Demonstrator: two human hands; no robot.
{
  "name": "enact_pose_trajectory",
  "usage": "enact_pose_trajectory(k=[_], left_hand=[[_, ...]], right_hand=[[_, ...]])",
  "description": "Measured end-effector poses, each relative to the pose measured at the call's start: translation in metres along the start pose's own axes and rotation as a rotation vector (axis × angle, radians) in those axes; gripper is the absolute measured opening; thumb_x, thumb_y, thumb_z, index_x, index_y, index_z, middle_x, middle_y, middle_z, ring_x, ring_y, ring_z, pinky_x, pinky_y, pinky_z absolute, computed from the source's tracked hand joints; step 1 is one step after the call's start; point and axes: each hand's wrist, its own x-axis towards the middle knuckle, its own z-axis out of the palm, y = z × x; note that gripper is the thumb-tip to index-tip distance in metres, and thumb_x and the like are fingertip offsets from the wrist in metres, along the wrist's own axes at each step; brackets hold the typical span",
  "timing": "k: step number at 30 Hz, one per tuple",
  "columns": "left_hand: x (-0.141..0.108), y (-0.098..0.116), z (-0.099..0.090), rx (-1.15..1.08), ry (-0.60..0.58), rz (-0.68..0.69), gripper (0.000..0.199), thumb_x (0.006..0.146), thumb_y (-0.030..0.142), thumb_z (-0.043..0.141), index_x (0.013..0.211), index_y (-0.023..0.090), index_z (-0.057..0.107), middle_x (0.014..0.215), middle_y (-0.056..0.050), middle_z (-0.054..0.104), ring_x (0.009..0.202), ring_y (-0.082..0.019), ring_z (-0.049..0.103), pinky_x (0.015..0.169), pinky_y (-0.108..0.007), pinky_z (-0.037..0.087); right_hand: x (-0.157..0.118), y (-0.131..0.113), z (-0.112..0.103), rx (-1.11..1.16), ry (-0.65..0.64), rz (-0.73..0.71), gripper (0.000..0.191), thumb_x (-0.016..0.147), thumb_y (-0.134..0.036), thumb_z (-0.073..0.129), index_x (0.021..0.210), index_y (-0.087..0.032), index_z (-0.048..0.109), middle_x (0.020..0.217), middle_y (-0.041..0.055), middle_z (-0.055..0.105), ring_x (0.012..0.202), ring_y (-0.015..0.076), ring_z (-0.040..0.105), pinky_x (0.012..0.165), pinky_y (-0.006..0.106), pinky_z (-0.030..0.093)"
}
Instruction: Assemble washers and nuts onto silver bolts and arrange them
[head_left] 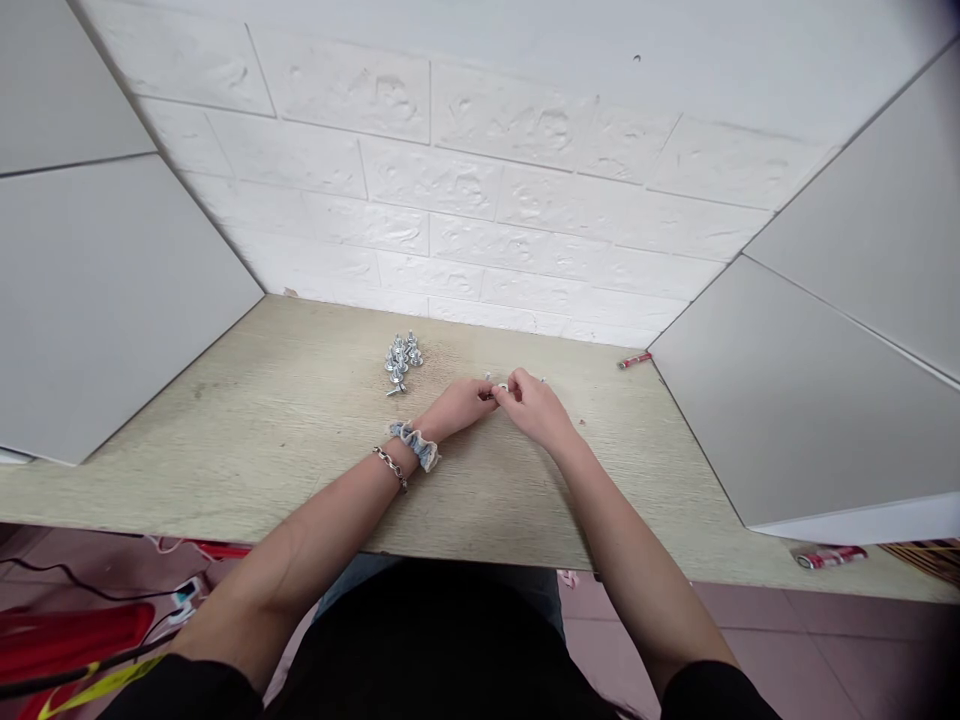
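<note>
My left hand (466, 402) is closed in a pinch on a small bolt (488, 377), whose tip pokes up above the fingers. Fingertip to fingertip with it, my right hand (531, 405) is also pinched. A small pale ring-like piece (504, 387) shows between the two hands, but its kind is hard to make out. To the left, a pile of shiny metal bolts with washers or flanged nuts (401, 352) sits on the wooden tabletop (300, 420). One bolt (395, 390) lies on its side at the pile's near edge. Beyond my right hand, another small metal tip (543, 380) shows.
A white brick-patterned wall (465, 210) closes off the back. Grey panels stand at the left (120, 300) and right (832, 400). One red battery-like cylinder (634, 360) lies by the right panel, another (830, 557) near the front edge, beside a woven basket (926, 560).
</note>
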Motion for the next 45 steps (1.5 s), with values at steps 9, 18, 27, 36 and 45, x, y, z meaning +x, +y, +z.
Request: enact_pose_trajectory(k=[9, 18, 27, 36, 45], left_hand=[[-0.001, 0.002, -0.001, 0.043, -0.006, 0.023, 0.024, 0.077, 0.027, 0.043, 0.071, 0.015, 0.063, 0.064, 0.0, 0.061, 0.06, -0.013, 0.048, 0.058, -0.024, 0.032], [-0.001, 0.0, -0.002, 0.019, 0.007, 0.008, 0.024, 0.077, 0.028, 0.043, 0.07, 0.016, 0.062, 0.063, 0.0, 0.059, 0.061, -0.013, 0.048, 0.056, -0.024, 0.029], [-0.001, 0.003, -0.004, 0.037, 0.008, -0.011, 0.025, 0.078, 0.031, 0.045, 0.073, 0.015, 0.065, 0.058, 0.0, 0.058, 0.059, -0.013, 0.048, 0.055, -0.023, 0.03], [-0.006, 0.009, -0.004, 0.051, -0.011, -0.006, 0.03, 0.082, 0.036, 0.041, 0.071, 0.017, 0.063, 0.048, 0.001, 0.053, 0.053, -0.013, 0.047, 0.053, -0.024, 0.029], [-0.003, 0.005, -0.007, 0.044, -0.059, -0.046, 0.023, 0.078, 0.029, 0.043, 0.067, 0.018, 0.06, 0.045, 0.001, 0.052, 0.05, -0.014, 0.047, 0.052, -0.025, 0.03]], right_hand=[[0.0, 0.0, 0.003, 0.005, -0.09, -0.043, 0.028, 0.086, -0.037, 0.034, 0.065, -0.019, 0.041, 0.069, 0.001, 0.057, 0.064, 0.0139, 0.049, 0.058, 0.025, 0.029], [0.001, 0.003, 0.005, 0.085, -0.059, -0.089, 0.009, 0.078, -0.026, 0.039, 0.075, -0.02, 0.043, 0.07, -0.0004, 0.053, 0.064, 0.0138, 0.047, 0.058, 0.025, 0.031], [0.002, 0.003, 0.003, 0.154, -0.01, -0.021, 0.014, 0.079, -0.033, 0.042, 0.081, -0.02, 0.047, 0.073, -0.0007, 0.056, 0.064, 0.0135, 0.049, 0.059, 0.025, 0.033], [0.002, 0.005, 0.004, 0.045, -0.126, 0.041, 0.041, 0.088, -0.046, 0.028, 0.064, -0.019, 0.049, 0.072, 0.0037, 0.06, 0.068, 0.0167, 0.052, 0.059, 0.026, 0.031], [0.003, 0.006, 0.013, 0.102, -0.079, -0.057, 0.018, 0.085, -0.035, 0.038, 0.076, -0.02, 0.043, 0.076, 0.0009, 0.057, 0.07, 0.015, 0.05, 0.063, 0.026, 0.034]])
